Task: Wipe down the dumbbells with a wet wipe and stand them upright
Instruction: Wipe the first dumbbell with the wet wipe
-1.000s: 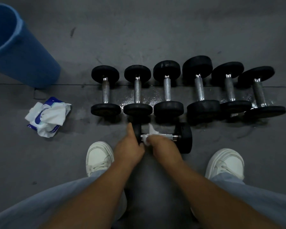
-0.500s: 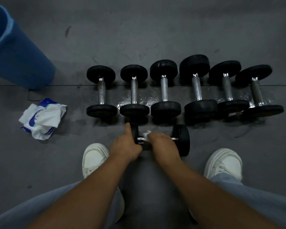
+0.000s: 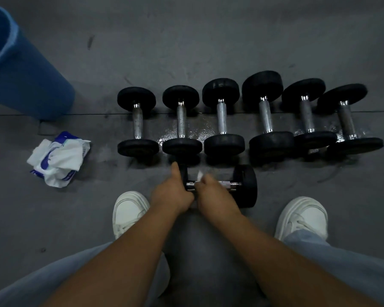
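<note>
One wide-angle camera, worn on the head, looks steeply down and slightly forward, close above the left hand [image 3: 172, 192] and right hand [image 3: 216, 196]; floor [image 3: 208, 41] beyond the hands fills the upper frame.

Dark grey rubber floor [image 3: 208, 41] lies under me. On it I see six dumbbells [image 3: 220, 116] in a row, a wet patch [image 3: 171, 136] among them, a seventh dumbbell [image 3: 245, 185] crosswise nearer me, a wipes pack [image 3: 58, 159], a blue bin [image 3: 31, 85] and my white shoes [image 3: 129, 209].

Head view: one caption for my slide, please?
Right hand holds a wet wipe against the lying dumbbell; left hand grips its end.
</note>
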